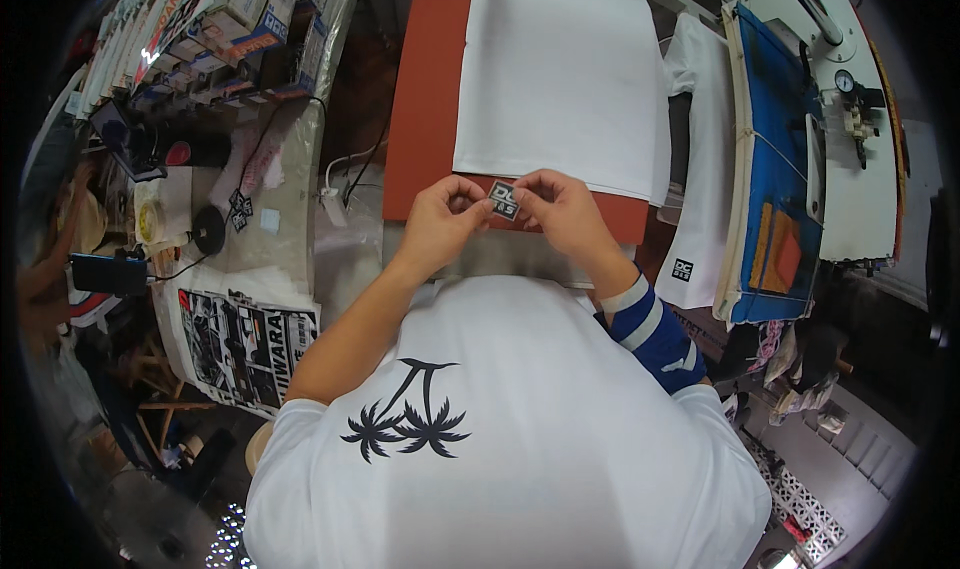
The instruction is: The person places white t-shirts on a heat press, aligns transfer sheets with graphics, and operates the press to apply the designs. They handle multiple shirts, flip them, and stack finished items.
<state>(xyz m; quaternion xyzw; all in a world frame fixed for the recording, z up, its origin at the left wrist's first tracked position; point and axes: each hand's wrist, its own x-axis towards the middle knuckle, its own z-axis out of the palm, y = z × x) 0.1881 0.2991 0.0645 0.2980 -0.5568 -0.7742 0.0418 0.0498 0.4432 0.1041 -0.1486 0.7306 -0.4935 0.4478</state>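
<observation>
A small square label (504, 200), black with pale lettering, is stretched between my two hands. My left hand (445, 221) pinches its left edge between thumb and fingertips. Its right edge is gripped the same way by my right hand (560, 212), whose forearm wears a blue and white striped band. Both hands are just over the near edge of a red-brown board (425, 119). On that board lies a flat white cloth (560, 79), its near edge just beyond my fingers.
Right of the board hangs a white garment (698, 179) with a small black square print, beside a blue-faced frame (768, 149). A machine with a pressure gauge (845, 81) stands farther right. On the left are stacked boxes (235, 19), a printed sheet (245, 344) and a phone (108, 274).
</observation>
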